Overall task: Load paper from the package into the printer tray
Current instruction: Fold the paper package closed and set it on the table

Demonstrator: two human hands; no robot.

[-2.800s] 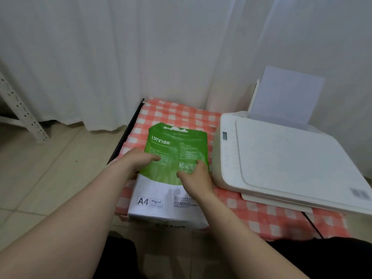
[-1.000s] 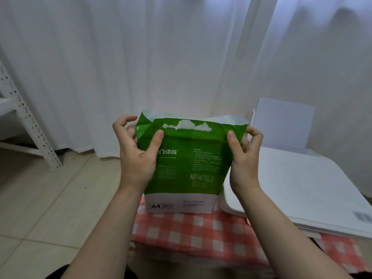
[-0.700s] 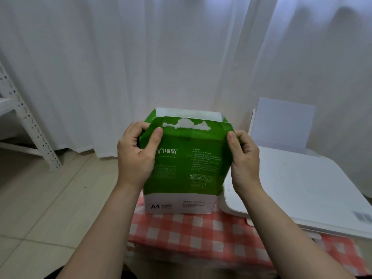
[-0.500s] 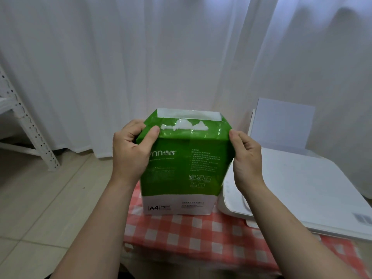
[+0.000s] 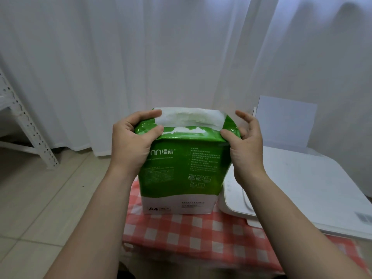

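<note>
The green-and-white A4 paper package (image 5: 181, 168), upright on the red-checked counter (image 5: 181, 228) beside the white printer (image 5: 302, 188), now gapes wider at its top, the left hand (image 5: 128, 141) and right hand (image 5: 247, 150) each pinching a corner between curled fingers and thumb, so the sheets are judged nearly reachable.

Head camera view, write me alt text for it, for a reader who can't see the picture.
Two bare hands, the left hand and right hand, hold the top corners of an upright green and white A4 paper package on a red checked cloth. A white printer sits beside it on the right, a sheet standing up at its back.
</note>
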